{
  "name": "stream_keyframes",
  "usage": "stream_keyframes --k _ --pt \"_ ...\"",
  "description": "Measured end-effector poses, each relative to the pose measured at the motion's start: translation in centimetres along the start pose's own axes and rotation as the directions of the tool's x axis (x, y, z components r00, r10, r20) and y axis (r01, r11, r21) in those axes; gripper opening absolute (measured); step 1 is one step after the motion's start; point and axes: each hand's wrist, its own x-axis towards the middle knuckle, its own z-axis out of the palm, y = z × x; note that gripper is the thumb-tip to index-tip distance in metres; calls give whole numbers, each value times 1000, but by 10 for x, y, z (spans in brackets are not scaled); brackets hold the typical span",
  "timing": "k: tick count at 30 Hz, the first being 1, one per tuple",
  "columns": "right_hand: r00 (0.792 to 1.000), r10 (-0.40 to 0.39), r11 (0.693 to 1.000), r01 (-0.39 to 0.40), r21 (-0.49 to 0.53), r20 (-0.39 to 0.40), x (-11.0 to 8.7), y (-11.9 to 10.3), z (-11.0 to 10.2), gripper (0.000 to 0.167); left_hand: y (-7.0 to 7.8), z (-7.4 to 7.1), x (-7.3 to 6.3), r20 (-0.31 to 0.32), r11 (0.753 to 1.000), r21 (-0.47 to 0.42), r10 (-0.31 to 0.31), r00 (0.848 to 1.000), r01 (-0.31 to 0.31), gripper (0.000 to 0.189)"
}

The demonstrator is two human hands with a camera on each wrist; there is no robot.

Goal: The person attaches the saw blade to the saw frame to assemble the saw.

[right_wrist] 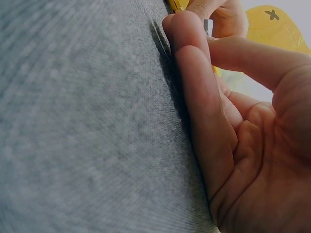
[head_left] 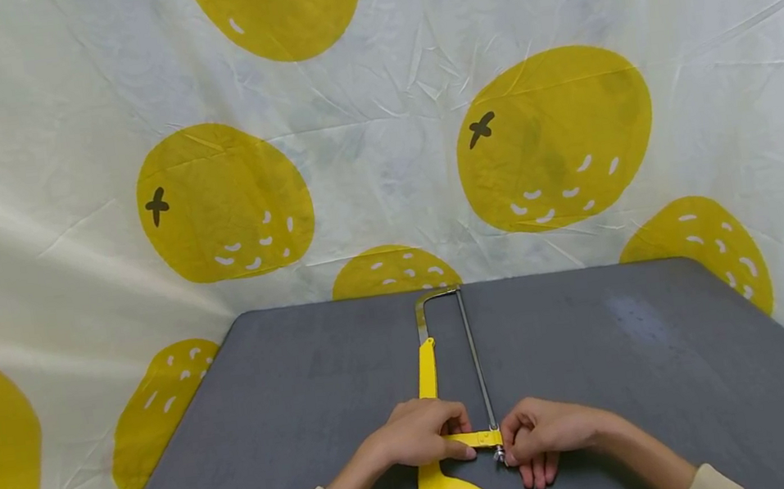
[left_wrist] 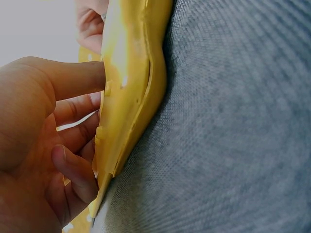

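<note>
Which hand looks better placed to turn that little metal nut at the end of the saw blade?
The right hand, probably: its fingertips already pinch the metal nut at the blade's near end, while the left hand grips the yellow saw frame, steadying it.

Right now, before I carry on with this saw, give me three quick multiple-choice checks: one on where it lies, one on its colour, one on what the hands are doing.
1. Where does the hacksaw lie?
A. flat on the grey table
B. hung on the cloth backdrop
C. lifted clear in the air

2. What colour is its handle?
A. red
B. yellow
C. black

3. What is the right hand doing?
A. lying flat, away from the saw
B. pinching the small metal fitting at the blade's near end
C. gripping the far end of the frame

Answers: 1 A, the saw rests on the table. 2 B, the handle is plainly yellow. 3 B, its fingertips meet at the fitting while the left hand grips the frame.
</note>
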Motion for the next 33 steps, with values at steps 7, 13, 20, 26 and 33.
stream_keyframes --k 7,13,20,26,33 --pt "1000 -6 1000 6 -7 1 0 -2 -1 32 1 -1 1 -4 1000 10 1 1000 -1 16" --pt "1000 -6 1000 6 -9 3 0 -2 -2 32 1 -2 0 -6 1000 6 -3 1000 3 16" --pt "1000 4 1000 -4 -2 6 -1 -1 -2 33 2 -2 0 -1 1000 -6 2 1000 -2 15" --pt "1000 8 1000 -9 16 17 -2 -4 -3 32 2 -2 0 -5 1000 -4 4 1000 -4 15" --pt "999 45 999 -45 1 -4 -1 -8 -1 31 3 -3 -1 -5 1000 -4 7 1000 -7 15"
